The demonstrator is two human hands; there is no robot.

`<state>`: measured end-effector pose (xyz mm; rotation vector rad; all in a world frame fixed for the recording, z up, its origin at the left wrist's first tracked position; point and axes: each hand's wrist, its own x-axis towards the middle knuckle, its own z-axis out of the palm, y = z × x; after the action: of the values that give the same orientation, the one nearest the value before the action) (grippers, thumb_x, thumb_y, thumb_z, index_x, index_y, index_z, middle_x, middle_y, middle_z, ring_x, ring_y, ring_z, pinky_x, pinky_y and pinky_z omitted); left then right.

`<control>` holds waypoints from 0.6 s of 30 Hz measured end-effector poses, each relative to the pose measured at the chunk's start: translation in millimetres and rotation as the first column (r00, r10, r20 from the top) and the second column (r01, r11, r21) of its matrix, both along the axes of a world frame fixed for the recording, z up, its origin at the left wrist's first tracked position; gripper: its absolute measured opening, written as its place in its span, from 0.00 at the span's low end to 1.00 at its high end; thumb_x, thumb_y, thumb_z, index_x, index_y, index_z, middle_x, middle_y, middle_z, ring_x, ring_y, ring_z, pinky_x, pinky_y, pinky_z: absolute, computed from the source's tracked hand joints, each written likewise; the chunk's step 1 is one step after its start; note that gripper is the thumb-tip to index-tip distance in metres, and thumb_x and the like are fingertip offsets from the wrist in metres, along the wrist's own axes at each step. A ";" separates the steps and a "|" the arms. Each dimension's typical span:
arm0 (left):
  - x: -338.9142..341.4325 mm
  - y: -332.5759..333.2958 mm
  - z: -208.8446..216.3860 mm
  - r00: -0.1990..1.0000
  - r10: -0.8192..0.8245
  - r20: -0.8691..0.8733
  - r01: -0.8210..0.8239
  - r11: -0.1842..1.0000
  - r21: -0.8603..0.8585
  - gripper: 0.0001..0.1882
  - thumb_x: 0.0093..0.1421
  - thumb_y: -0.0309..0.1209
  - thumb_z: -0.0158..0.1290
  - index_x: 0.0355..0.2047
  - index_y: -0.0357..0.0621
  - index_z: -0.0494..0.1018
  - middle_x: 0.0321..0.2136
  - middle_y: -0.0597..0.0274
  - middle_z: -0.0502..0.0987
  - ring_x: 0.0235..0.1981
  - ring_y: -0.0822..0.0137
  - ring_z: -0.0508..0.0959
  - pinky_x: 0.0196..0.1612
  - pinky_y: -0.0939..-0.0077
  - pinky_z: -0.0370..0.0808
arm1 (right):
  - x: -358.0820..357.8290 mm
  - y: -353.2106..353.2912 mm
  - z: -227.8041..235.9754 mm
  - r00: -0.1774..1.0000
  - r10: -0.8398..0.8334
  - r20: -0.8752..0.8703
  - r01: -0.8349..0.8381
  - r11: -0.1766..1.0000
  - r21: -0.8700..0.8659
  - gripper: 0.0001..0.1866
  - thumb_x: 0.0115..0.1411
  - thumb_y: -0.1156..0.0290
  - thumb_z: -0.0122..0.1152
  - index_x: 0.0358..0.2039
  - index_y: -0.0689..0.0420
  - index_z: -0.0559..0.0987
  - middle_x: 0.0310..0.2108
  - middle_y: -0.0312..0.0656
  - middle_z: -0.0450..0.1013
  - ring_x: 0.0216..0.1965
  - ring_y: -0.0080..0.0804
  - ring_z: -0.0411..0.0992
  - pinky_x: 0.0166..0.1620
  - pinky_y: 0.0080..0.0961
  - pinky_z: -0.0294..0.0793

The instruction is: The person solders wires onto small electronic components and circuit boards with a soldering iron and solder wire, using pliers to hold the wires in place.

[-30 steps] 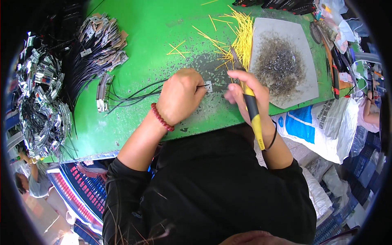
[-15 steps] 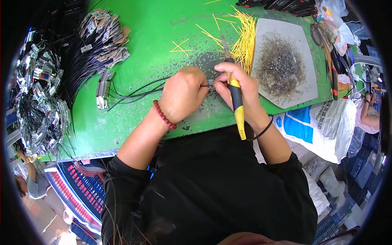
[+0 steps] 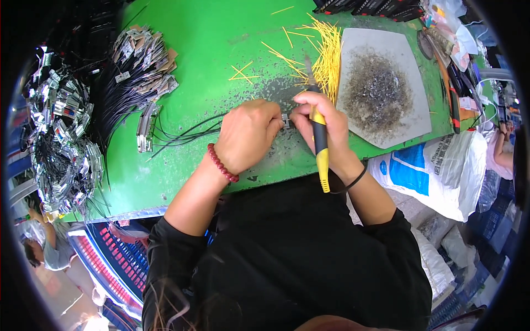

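My left hand (image 3: 251, 132), with a red bead bracelet at the wrist, is closed on black cables (image 3: 193, 129). A small silvery metal piece (image 3: 286, 120) sticks out past its fingertips. My right hand (image 3: 327, 124) grips a soldering iron (image 3: 320, 146) with a yellow and black handle, its tip pointing away from me over the table. The thumb and index finger of that hand come close to the metal piece; whether they pinch anything is hidden. To the left, the cables run to a small stack of metal strips (image 3: 146, 128).
Thin yellow tubes (image 3: 327, 58) lie piled beside a grey board (image 3: 353, 44) covered with dark residue. Bundles of cables with metal ends (image 3: 61, 138) crowd the left of the green table (image 3: 199, 44). A white sack (image 3: 441, 171) stands at the right edge, near pliers (image 3: 454, 105).
The whole view has shifted slightly. My right fingertips are a little farther from the left ones, and the metal piece between them shows more plainly. Both hands keep their hold.
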<state>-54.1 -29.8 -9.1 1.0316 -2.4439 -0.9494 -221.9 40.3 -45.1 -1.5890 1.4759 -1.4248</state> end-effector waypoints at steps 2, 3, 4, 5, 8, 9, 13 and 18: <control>0.0 -1.1 0.9 1.000 0.002 0.021 -0.003 0.999 0.042 0.05 0.54 0.27 0.55 0.28 0.38 0.73 0.25 0.50 0.74 0.30 0.49 0.76 0.33 0.59 0.72 | -4.5 2.5 -3.6 0.999 -0.048 0.000 0.048 0.999 -0.019 0.19 0.52 0.86 0.61 0.45 0.56 0.73 0.32 0.41 0.76 0.27 0.26 0.77 0.31 0.21 0.74; 0.2 -0.9 0.4 1.000 0.000 0.022 -0.001 0.999 0.040 0.05 0.54 0.27 0.55 0.28 0.38 0.73 0.25 0.50 0.74 0.30 0.49 0.76 0.33 0.59 0.72 | -3.3 3.2 -2.3 0.999 -0.050 0.000 0.050 0.999 -0.021 0.19 0.52 0.86 0.61 0.45 0.56 0.73 0.32 0.41 0.76 0.27 0.26 0.77 0.31 0.21 0.74; 0.6 -0.4 -0.5 1.000 0.012 0.016 -0.012 1.000 0.028 0.05 0.54 0.28 0.55 0.26 0.39 0.73 0.25 0.51 0.75 0.30 0.49 0.76 0.33 0.58 0.72 | -0.8 4.3 0.2 0.999 -0.032 0.018 0.032 0.999 -0.033 0.19 0.52 0.86 0.61 0.44 0.57 0.73 0.33 0.42 0.76 0.31 0.28 0.78 0.33 0.21 0.75; 1.1 -0.3 -0.7 1.000 0.024 0.010 -0.024 1.000 0.017 0.05 0.53 0.29 0.55 0.25 0.41 0.72 0.25 0.52 0.75 0.30 0.49 0.76 0.33 0.56 0.72 | 1.4 5.1 2.6 0.999 -0.013 0.035 0.014 0.999 -0.046 0.19 0.52 0.87 0.61 0.44 0.57 0.73 0.35 0.44 0.76 0.34 0.30 0.80 0.34 0.22 0.76; 1.0 -0.3 -0.9 1.000 0.024 0.009 -0.024 0.999 0.031 0.05 0.53 0.29 0.55 0.25 0.41 0.72 0.25 0.53 0.75 0.30 0.49 0.76 0.32 0.56 0.72 | 2.6 4.0 1.4 0.999 0.019 0.037 -0.018 0.999 -0.040 0.19 0.52 0.87 0.62 0.44 0.58 0.73 0.36 0.45 0.76 0.37 0.33 0.80 0.35 0.23 0.77; 1.1 0.3 -1.3 1.000 0.025 0.010 -0.026 0.999 0.032 0.05 0.53 0.29 0.55 0.25 0.41 0.72 0.25 0.53 0.75 0.30 0.49 0.76 0.32 0.56 0.72 | 3.5 4.2 0.5 0.999 0.027 0.042 -0.025 0.999 -0.031 0.19 0.52 0.86 0.62 0.44 0.58 0.73 0.36 0.45 0.76 0.36 0.33 0.80 0.35 0.23 0.77; 1.6 0.5 -3.3 1.000 0.019 -0.009 -0.019 1.000 0.002 0.05 0.53 0.29 0.54 0.25 0.41 0.72 0.25 0.52 0.75 0.30 0.49 0.76 0.33 0.56 0.73 | 1.5 2.1 -0.5 0.998 0.022 0.063 -0.023 0.999 0.022 0.18 0.52 0.85 0.61 0.44 0.58 0.74 0.34 0.45 0.77 0.35 0.34 0.81 0.34 0.23 0.77; 2.1 -0.5 -5.5 1.000 0.002 -0.029 -0.002 1.000 0.004 0.05 0.53 0.28 0.54 0.25 0.40 0.72 0.25 0.51 0.74 0.31 0.48 0.76 0.34 0.56 0.73 | -4.2 5.1 -4.5 0.996 0.044 0.081 -0.043 0.999 -0.013 0.17 0.56 0.87 0.58 0.47 0.63 0.72 0.36 0.43 0.74 0.38 0.33 0.79 0.39 0.22 0.78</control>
<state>-52.0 -30.2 -14.6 1.0147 -2.4176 -0.9621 -226.2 45.5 -49.6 -1.5420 1.3812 -1.4580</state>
